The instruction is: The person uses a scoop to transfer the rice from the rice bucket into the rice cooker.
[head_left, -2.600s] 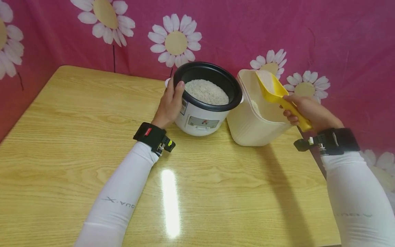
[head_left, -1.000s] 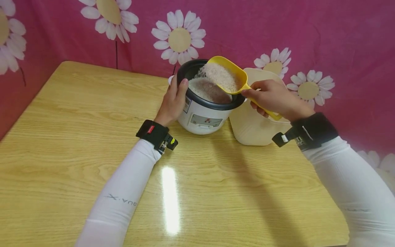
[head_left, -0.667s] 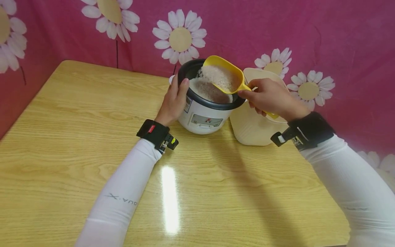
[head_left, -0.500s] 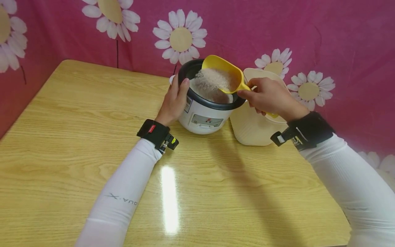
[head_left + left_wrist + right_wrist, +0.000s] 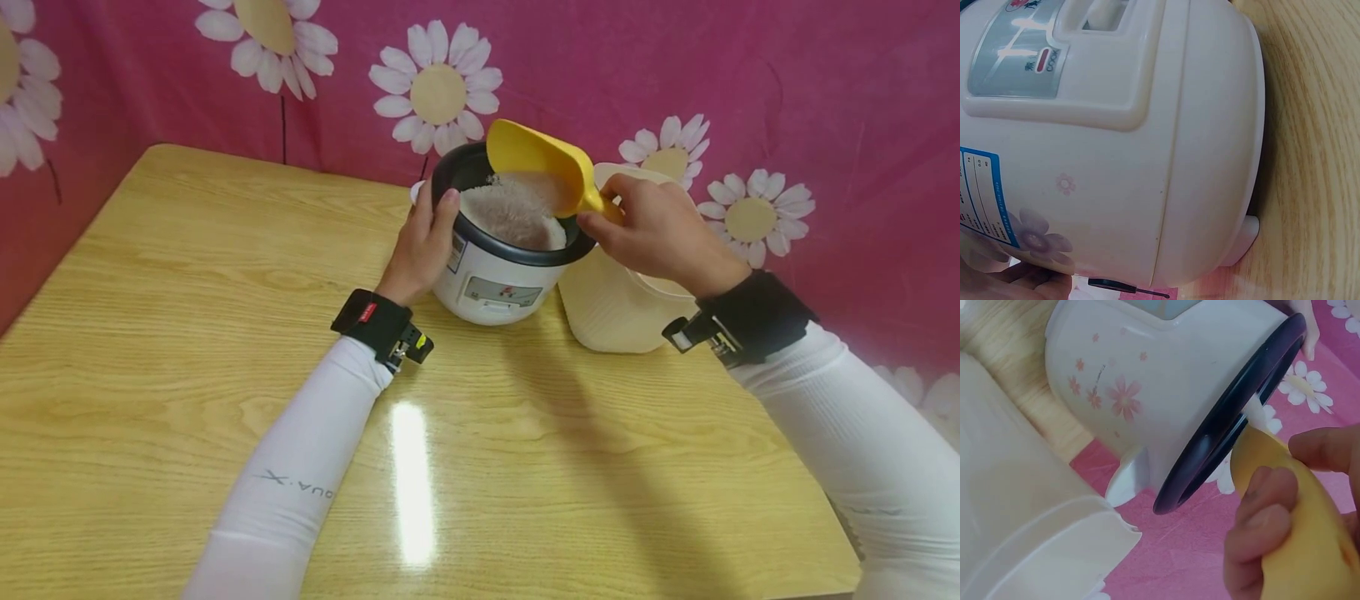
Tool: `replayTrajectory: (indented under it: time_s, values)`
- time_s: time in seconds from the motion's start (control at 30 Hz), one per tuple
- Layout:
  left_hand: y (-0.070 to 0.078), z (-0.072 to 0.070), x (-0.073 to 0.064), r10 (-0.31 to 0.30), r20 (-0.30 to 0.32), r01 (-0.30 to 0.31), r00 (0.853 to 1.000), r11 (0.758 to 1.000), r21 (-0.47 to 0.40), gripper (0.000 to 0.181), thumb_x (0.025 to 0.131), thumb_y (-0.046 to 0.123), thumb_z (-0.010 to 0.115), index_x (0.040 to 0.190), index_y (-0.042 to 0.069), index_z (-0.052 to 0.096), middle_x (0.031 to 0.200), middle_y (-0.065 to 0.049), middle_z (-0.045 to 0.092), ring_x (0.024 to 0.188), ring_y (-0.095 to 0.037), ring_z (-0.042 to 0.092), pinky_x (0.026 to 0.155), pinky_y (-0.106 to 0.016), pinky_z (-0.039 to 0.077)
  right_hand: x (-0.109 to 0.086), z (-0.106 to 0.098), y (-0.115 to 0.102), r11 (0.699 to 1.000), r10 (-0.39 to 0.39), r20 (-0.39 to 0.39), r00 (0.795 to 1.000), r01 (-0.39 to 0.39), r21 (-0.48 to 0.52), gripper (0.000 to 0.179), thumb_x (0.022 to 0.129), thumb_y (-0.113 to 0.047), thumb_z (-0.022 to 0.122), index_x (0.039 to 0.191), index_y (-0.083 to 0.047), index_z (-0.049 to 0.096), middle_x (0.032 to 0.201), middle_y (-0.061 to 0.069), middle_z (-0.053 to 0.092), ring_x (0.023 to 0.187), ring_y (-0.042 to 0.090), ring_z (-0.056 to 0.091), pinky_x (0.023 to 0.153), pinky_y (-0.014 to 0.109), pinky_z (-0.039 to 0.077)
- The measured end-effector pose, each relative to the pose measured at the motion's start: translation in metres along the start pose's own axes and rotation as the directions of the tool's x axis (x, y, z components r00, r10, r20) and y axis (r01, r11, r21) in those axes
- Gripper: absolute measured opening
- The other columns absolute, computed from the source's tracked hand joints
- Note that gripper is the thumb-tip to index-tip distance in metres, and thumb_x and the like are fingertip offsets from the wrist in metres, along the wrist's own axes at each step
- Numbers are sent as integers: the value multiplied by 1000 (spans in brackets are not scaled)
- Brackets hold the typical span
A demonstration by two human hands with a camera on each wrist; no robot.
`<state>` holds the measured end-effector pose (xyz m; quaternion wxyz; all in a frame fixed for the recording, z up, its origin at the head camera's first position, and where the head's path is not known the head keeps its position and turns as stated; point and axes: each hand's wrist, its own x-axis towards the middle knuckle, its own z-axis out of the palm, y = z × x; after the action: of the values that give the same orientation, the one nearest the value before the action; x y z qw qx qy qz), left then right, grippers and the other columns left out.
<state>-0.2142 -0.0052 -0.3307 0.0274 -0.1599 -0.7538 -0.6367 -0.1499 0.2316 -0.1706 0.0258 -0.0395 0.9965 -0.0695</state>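
Note:
A white rice cooker with a dark inner pot stands at the back of the table, with white rice inside. My left hand grips its left side, thumb at the dark rim; in the left wrist view the fingers curl in by the cooker's side. My right hand grips the handle of a yellow scoop. The scoop is tipped steeply over the pot, and rice slides from it onto the heap. In the right wrist view fingers and thumb wrap the scoop's handle.
Just right of the cooker stands a cream plastic bin, partly hidden under my right hand. The wooden table meets a pink cloth backdrop printed with daisies.
My right hand has brought the loaded scoop leftward from the bin to above the cooker and tilted it further, so the rice slides out. My left hand keeps its hold on the cooker.

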Motion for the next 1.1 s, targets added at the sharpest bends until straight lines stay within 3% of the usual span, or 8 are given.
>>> replayTrajectory:
  time_s: [0.2, 0.43, 0.6, 0.87, 1.1]
  values:
    - [0, 0, 1, 10, -7, -10, 1000, 1000, -2, 61, 109, 48, 32, 163, 20, 22, 165, -12, 35, 151, -27, 37, 130, -52, 27, -3, -1, 2, 1000, -27, -34, 999, 27, 2, 46, 100, -44, 61, 126, -6, 59, 96, 16, 64, 73, 30, 54, 58, 32, 49]
    - [0, 1, 1, 13, -6, -13, 1000, 1000, -3, 61, 109, 48, 32, 163, 21, 23, 164, -11, 35, 150, -26, 38, 130, -52, 27, -7, -1, 5, 998, -69, -84, 994, 68, -17, 46, 98, -41, 65, 125, -5, 60, 95, 17, 68, 75, 30, 58, 59, 33, 49]
    - [0, 1, 1, 22, -8, -22, 1000, 1000, 0, 61, 109, 48, 31, 162, 20, 23, 164, -12, 35, 151, -26, 37, 130, -51, 27, -10, 0, 8, 998, -54, -91, 994, 53, -19, 49, 97, -42, 68, 126, -4, 60, 99, 18, 70, 80, 31, 60, 60, 32, 49]
    - [-1, 1, 0, 30, -18, -30, 999, 1000, -7, 58, 110, 46, 32, 161, 20, 25, 163, -13, 37, 150, -27, 38, 129, -53, 28, -16, 5, 17, 996, -82, -115, 990, 78, -42, 38, 102, -40, 61, 118, -6, 58, 87, 14, 56, 74, 29, 52, 58, 35, 41]
    - [-1, 2, 0, 51, -21, -51, 999, 999, -19, 56, 110, 44, 33, 161, 20, 27, 163, -12, 38, 150, -26, 38, 130, -51, 27, -30, 5, 35, 996, -94, -148, 984, 92, -24, 38, 106, -35, 54, 124, -1, 51, 89, 17, 55, 76, 31, 53, 61, 36, 41]
